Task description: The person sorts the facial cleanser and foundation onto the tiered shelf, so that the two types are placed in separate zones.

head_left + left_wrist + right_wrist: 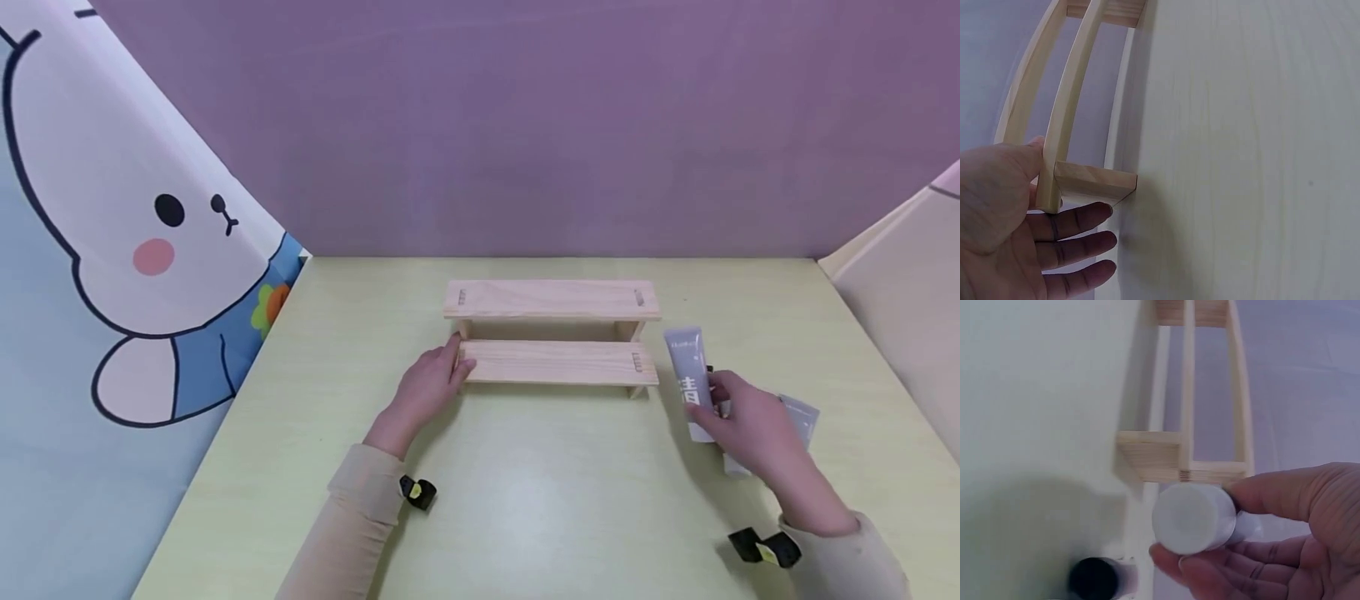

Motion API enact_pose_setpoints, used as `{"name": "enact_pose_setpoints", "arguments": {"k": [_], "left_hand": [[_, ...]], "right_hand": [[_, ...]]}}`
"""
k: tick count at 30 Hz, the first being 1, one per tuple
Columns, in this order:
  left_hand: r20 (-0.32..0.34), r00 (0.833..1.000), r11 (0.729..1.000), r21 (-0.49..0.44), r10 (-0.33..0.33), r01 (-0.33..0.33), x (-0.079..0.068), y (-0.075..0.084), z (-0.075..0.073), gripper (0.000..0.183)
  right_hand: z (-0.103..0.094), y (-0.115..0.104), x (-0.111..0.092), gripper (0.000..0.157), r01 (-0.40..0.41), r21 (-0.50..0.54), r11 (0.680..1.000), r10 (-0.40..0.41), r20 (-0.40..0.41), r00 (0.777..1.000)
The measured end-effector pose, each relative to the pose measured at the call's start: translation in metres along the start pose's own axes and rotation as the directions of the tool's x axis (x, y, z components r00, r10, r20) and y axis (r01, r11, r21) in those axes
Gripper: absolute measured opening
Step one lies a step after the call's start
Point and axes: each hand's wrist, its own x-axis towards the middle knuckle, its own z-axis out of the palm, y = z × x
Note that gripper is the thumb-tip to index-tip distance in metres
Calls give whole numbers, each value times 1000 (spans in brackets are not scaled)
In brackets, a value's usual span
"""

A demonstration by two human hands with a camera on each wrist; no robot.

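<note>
A: What is the biggest thing we see?

B: A purple wall (525, 133) at the back. In front of it we see a pale table (517, 475), and on the left a blue cloth (45, 500) with a big white cartoon animal.

A: And what stands on the table?

B: A little wooden shelf (555, 362), like two steps. We see its upper board (551, 297) at the back and its lower board (525, 364) in front.

A: What are the hands doing?

B: The left hand (423, 387) pinches the left end of the lower board between thumb and pointing finger. We see its other three fingers (1079, 250) stretched out, a bit apart. The right hand (753, 421) has its thumb and fingers round a tube (684, 358), so the gap is only as wide as the tube.

A: Where is that tube?

B: Near the right side of the shelf, a bit tipped, with its white cap (1186, 519) at the low end.

A: Is anything in the way?

B: Yes, the right hand hides part of another tube (801, 417) behind it. Down by that hand we also see a round black end (1093, 579), but it is too blurry to tell more.
</note>
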Motion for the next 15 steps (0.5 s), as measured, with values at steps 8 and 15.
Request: {"name": "enact_pose_setpoints", "arguments": {"k": [8, 15], "left_hand": [[-27, 1000, 1000, 7, 12, -12, 5, 1, -1, 59], [-24, 1000, 1000, 10, -9, 10, 7, 4, 0, 60]], "right_hand": [[-11, -9, 16, 47, 55, 68, 996, -51, -62, 997], [-19, -21, 34, 50, 86, 209, 974, -80, -37, 996]]}}
